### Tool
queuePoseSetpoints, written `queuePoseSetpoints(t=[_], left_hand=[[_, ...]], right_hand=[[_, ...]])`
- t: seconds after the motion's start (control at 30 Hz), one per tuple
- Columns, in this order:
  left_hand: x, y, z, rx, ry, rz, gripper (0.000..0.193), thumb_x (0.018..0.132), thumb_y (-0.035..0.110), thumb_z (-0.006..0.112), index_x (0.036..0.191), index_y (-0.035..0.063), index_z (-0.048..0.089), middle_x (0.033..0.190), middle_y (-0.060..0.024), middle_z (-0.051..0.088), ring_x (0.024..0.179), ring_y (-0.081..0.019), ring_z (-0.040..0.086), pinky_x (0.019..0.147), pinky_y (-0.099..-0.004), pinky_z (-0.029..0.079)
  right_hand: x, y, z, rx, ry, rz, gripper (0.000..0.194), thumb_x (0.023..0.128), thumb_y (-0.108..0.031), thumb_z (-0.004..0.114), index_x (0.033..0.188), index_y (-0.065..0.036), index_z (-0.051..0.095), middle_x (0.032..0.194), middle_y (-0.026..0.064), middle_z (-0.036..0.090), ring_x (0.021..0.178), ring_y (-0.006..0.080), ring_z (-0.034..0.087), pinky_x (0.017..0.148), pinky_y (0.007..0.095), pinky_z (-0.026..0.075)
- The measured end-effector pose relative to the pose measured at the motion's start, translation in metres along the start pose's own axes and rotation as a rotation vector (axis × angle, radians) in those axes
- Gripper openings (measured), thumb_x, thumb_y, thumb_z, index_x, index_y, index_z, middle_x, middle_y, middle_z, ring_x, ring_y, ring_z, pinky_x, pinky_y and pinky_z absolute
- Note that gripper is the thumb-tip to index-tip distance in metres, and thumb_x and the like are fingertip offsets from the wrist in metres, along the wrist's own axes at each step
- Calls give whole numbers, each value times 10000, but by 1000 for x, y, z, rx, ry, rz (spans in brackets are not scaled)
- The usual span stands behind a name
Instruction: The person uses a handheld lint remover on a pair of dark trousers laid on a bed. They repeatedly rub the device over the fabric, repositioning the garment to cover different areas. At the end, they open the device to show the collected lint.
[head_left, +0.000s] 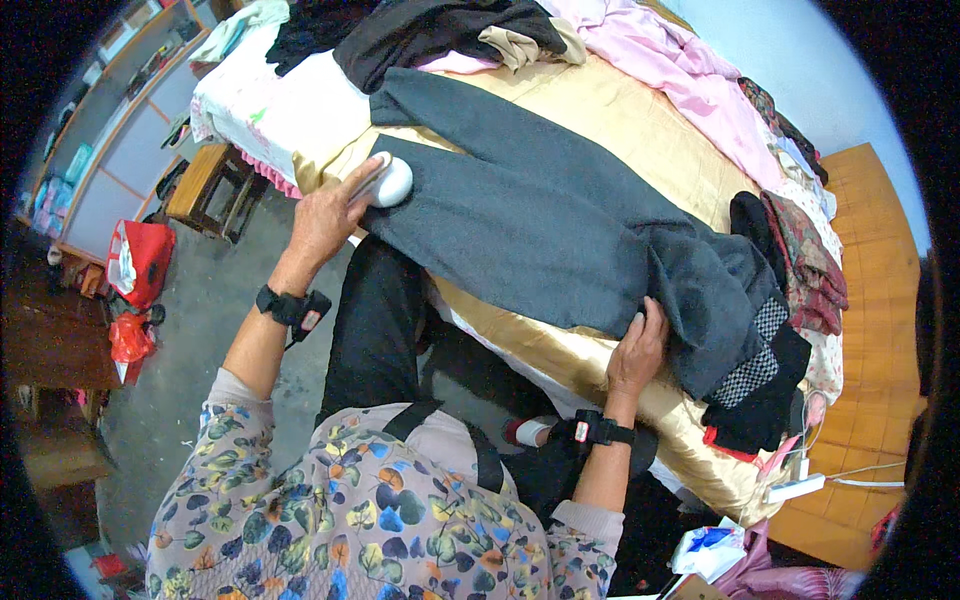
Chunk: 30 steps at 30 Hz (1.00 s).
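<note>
Dark grey trousers (525, 202) lie spread across the bed, their legs towards the left and the bunched waist end at the right. A checked black-and-white lining (739, 371) shows at that end. My left hand (330, 217) grips a small white handheld device with a rounded head, which looks like a fabric shaver (394, 184). Its head rests against the cloth near the end of the closer leg. My right hand (637, 349) lies at the near edge of the trousers with its fingertips on the fabric. Whether it pinches the cloth is not clear.
A shiny gold bedcover (630, 105) lies beneath the trousers. Dark clothes (427, 37), pink fabric (660, 67) and folded patterned clothing (806, 262) surround them. A white power strip (795, 489) with cables sits by the wooden headboard (870, 315). A wooden stool (202, 184) stands left.
</note>
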<state>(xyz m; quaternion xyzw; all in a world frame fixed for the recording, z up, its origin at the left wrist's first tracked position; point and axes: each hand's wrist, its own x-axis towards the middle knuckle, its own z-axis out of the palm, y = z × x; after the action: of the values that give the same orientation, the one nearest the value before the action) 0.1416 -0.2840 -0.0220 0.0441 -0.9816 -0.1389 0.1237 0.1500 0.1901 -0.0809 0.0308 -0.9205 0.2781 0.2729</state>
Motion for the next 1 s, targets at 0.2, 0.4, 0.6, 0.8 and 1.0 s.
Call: queuePoseSetpoints(t=[0.2,0.4,0.6,0.8,1.0], left_hand=[[49,-17,15,-503,3,98,898,778,120,725,1595,173,356,1544,-192,484,1418,-326,474,1154,-363,378],[114,-21,43,-453,-234,12,929,705,101,662,1583,185,370,1415,-231,588,1295,-368,572,1094,-381,436],[148,-32,63,-280,-268,-47,536,734,144,708,1268,117,681,1097,-157,752,1029,-318,712,940,-407,537],[145,-23,51,-233,-143,44,375,760,209,714,1117,95,722,1022,-207,743,969,-393,708,872,-445,551],[174,12,40,-170,132,23,190,834,158,606,989,76,681,949,-240,719,914,-458,681,808,-543,527]], right_hand=[[1,1,-1,-15,2,-54,299,1026,-121,517,1293,-15,600,1310,226,629,1222,405,584,1058,437,455],[0,4,1,-58,-59,-44,303,1041,-123,493,1316,-19,567,1343,240,600,1237,414,569,1071,443,451],[-1,3,1,-14,-75,-22,299,1045,-127,484,1311,-14,559,1374,242,574,1266,417,545,1093,452,434],[-1,2,3,-35,-12,-35,265,1016,-100,529,1256,-18,608,1310,220,628,1214,398,591,1063,434,454],[-1,3,4,-43,-27,12,295,1030,-124,507,1296,-22,579,1371,231,593,1264,416,554,1089,453,436]])
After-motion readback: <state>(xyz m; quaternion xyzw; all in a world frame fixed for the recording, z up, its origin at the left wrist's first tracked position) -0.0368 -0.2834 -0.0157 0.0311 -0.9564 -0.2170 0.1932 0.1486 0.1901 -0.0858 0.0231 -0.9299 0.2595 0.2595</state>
